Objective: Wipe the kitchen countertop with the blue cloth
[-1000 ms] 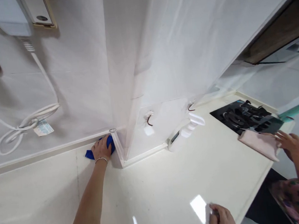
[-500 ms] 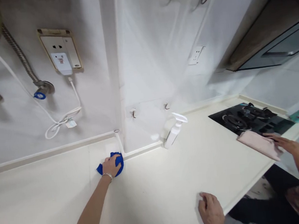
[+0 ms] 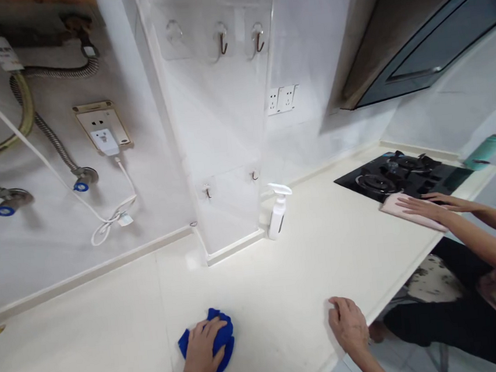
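Observation:
My left hand, with a metal band at the wrist, presses on a crumpled blue cloth on the cream countertop. Its fingers bend over the cloth, which bunches out around them. Near the counter's front edge my right hand rests with its fingers curled in, and no object shows in it. A white spray bottle stands upright against the wall pillar, beyond both hands.
At right, another person's hands lie on a folded pink cloth beside the black gas hob. A green bottle stands behind it. Left are a plugged socket, a dangling white cable and valves. Hooks line the pillar.
My left hand has drawn the blue cloth back from the pillar's corner towards me. My right hand stays on the counter. The other person's hand has spread over the pink cloth.

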Motion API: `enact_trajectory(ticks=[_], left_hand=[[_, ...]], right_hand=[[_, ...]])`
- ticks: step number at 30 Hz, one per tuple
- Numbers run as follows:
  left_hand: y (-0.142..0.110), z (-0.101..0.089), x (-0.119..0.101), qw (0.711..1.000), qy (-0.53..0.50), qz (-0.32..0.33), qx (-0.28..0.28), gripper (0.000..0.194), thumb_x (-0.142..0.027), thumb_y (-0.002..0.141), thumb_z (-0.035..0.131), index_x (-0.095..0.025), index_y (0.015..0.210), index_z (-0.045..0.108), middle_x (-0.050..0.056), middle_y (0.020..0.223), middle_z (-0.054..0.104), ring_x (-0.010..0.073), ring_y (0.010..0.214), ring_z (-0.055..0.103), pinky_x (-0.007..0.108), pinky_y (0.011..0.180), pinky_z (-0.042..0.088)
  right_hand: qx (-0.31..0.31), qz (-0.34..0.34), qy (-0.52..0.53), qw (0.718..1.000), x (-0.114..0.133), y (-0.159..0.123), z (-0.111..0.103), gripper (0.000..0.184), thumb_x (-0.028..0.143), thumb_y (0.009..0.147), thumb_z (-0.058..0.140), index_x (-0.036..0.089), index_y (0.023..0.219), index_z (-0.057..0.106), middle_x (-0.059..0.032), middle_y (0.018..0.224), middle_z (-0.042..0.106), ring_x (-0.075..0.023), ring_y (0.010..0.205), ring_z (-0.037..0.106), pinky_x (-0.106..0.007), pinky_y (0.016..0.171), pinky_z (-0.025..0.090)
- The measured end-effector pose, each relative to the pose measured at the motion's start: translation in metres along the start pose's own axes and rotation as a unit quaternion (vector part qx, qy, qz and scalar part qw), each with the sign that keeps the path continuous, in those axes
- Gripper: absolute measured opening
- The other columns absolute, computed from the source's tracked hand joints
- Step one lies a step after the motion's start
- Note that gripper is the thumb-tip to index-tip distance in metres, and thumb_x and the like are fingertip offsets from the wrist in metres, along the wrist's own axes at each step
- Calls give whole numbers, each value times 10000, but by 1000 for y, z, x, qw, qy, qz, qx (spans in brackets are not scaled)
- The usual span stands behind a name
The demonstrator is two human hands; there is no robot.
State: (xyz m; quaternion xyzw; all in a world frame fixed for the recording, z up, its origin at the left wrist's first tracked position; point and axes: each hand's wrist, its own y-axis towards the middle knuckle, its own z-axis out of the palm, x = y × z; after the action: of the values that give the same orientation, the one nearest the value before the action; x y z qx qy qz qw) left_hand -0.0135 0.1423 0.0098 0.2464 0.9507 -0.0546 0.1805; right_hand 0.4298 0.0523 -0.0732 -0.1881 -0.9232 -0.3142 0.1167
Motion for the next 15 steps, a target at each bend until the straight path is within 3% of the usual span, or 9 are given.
enact_trajectory(ticks=[5,15], left_hand=[[34,-25,53,991,8,-112,-70,449,-318,938,461,-301,1374,566,22,1429,574,279,1238,509,458,1028,416],[160,-50,97,965,10,-221,-139,459,-390,944,469,-295,1388,537,57,1400,585,326,1245,456,493,1024,372]], right_hand=[[21,11,-23,999,-3,-1,-2,247,261,860,404,178,981,603,-95,958,623,-241,855,562,-381,792,446],[78,55,-53,994,-16,-4,-3,312,353,846,400,181,992,616,-111,966,623,-268,840,605,-418,766,479]])
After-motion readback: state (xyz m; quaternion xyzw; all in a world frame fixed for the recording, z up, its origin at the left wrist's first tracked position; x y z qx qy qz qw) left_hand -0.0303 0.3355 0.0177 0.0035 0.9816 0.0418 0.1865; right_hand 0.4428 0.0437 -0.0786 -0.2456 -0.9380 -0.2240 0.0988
